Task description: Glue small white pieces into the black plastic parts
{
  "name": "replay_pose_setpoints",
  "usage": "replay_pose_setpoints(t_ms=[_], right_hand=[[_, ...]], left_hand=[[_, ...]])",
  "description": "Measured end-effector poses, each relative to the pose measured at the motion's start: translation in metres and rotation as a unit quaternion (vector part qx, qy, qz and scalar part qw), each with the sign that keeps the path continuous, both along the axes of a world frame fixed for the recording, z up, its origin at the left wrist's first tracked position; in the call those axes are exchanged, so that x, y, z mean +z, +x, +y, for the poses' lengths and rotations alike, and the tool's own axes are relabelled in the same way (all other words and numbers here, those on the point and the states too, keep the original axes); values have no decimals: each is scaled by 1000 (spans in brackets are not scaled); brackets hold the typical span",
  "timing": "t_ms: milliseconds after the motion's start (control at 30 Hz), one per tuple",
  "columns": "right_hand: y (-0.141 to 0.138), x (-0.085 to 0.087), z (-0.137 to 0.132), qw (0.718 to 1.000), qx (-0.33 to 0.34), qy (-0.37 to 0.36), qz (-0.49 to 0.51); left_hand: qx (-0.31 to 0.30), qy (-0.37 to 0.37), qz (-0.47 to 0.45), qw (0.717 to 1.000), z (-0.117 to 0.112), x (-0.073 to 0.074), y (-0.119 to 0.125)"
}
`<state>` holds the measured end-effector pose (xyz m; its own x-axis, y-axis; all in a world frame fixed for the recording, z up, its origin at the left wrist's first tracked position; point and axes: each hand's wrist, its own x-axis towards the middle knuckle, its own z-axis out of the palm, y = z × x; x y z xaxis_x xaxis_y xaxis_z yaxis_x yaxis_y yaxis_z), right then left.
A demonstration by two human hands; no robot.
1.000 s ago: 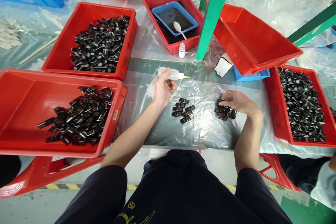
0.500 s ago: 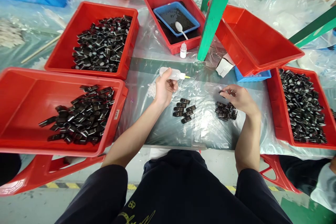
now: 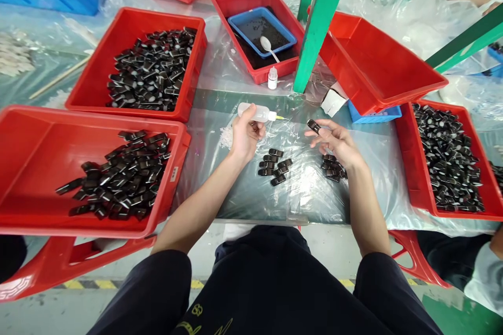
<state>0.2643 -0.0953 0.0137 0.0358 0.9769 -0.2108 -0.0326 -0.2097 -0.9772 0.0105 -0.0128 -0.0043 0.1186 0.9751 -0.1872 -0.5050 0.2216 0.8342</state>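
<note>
My left hand [image 3: 247, 133] is closed around a clear squeeze bottle [image 3: 259, 112] with a white cap and a thin yellow needle tip, which points right. Between the thumb and fingers of my right hand [image 3: 334, 141] is a small glossy black plastic piece [image 3: 313, 125], tilted and held above the table. Below that hand lies a small pile of like black pieces [image 3: 333, 168], partly hidden by it. A loose group of several more black pieces [image 3: 275, 165] lies on the plastic sheet between my forearms.
Red bins of black pieces stand at left [image 3: 181, 167], upper left [image 3: 200, 57] and right [image 3: 408, 167]. A tilted red bin [image 3: 385, 73] rests beside a green post [image 3: 314, 36]. Nearby are a small white bottle [image 3: 272, 78], a white box [image 3: 333, 102] and a blue tray [image 3: 293, 44] with a spoon.
My right hand has moved left from over the pile, bringing a black piece with it and turning it into view. My left hand and the squeeze bottle have hardly moved.
</note>
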Motion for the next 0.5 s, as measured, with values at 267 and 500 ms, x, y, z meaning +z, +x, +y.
replay_pose_setpoints(t_ms=[267,500], right_hand=[[-15,13,-1,996,-19,-71,50],[-20,15,-3,993,-19,-62,98]], left_hand=[[8,5,8,1000,-2,1,1],[9,-7,11,1000,-1,0,1]])
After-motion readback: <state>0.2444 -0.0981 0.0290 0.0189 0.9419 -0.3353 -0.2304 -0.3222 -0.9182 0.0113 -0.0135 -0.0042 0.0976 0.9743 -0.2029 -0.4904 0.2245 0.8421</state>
